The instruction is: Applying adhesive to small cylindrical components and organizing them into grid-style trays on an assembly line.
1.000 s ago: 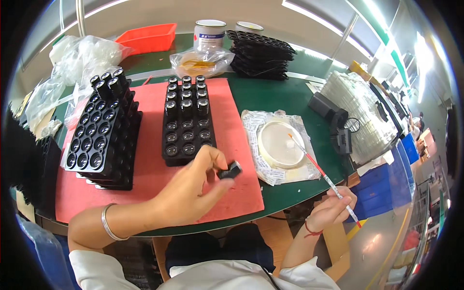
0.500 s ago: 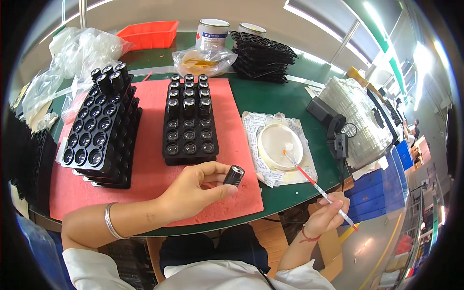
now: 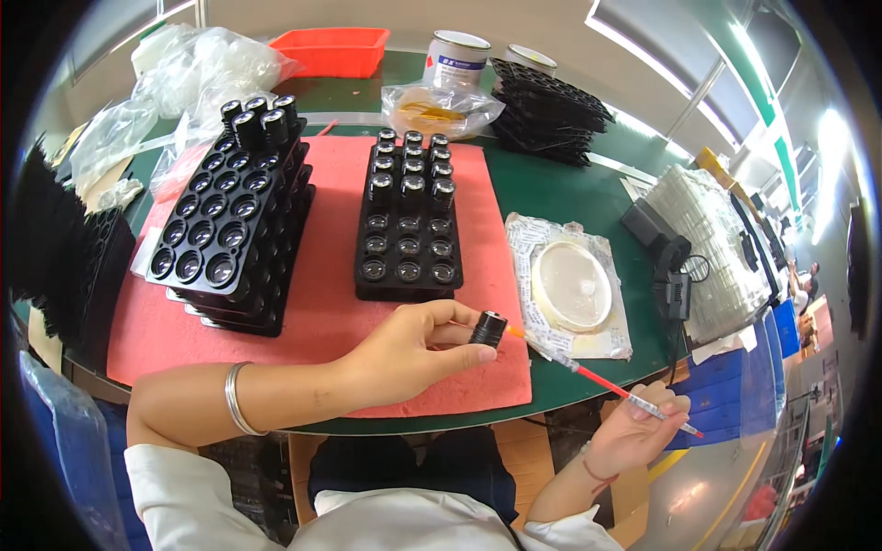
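Between the thumb and fingers of my left hand (image 3: 404,356) is a small black ribbed cylinder, a lens barrel (image 3: 487,332), with its glassy end tilted up. My right hand (image 3: 638,427) pinches a thin brush-like stick (image 3: 602,381) with red and white-wrapped sections. Its orange tip reaches the right side of the barrel; I cannot tell whether they touch. Right of the barrel, a round shallow dish (image 3: 562,275) with pale contents sits on a label-covered pad (image 3: 602,344). Beyond my left hand, a black tray (image 3: 404,292) holds lens barrels standing in its far rows.
Left on the pink mat (image 3: 322,285) stands a stack of black trays (image 3: 289,248) with barrels on top. Behind are a red bin (image 3: 331,53), a plastic bag (image 3: 441,108), metal cans (image 3: 457,57) and black trays (image 3: 547,115). A dark device (image 3: 657,239) stands right.
The stick's tip has left the dish and moved left to the lens barrel. My left hand still holds the barrel. The whole view has shifted, with the table things now farther right.
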Tool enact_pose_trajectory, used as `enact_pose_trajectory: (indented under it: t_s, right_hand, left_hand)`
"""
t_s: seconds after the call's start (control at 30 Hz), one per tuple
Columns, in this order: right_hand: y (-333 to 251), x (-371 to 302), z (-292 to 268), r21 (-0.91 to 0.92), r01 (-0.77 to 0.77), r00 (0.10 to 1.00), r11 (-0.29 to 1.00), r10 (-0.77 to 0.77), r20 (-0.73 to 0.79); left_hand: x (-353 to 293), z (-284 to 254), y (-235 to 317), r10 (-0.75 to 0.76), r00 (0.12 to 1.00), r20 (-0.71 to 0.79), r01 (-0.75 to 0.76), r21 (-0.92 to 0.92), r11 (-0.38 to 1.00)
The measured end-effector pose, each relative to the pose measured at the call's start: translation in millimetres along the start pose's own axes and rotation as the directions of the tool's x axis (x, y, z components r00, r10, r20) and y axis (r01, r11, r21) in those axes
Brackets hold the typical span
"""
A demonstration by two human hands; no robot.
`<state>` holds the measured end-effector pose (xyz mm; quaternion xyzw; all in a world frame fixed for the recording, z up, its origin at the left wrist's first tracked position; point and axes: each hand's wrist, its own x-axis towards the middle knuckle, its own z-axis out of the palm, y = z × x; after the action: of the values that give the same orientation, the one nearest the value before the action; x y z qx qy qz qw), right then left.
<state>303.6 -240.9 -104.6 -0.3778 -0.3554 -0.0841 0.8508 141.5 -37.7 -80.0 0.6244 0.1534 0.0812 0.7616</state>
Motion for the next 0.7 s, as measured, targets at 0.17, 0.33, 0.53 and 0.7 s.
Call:
enact_pose_trajectory:
  t_s: [0.17,0.33,0.53,0.7]
  right_hand:
    - [5,-1,-3,-0.032,-0.008,0.999,0.999,0.009,0.034]
    - [5,-2,-6,-0.071,0.002,0.999,0.997,0.001,0.049]
    - [8,-1,-7,-0.122,0.035,0.998,0.992,-0.029,0.056]
    - [9,0,-4,-0.152,0.068,0.997,0.986,-0.06,0.057]
  left_hand:
    - [0,0,-1,0.011,1.0,0.006,-0.011,0.0,1.0]
    - [0,-1,-6,0.008,1.0,0.02,-0.007,-0.019,1.0]
    - [3,-3,-11,0.065,0.994,0.088,-0.055,-0.112,0.992]
    - [5,-5,-13,0.102,0.984,0.145,-0.079,-0.155,0.985]
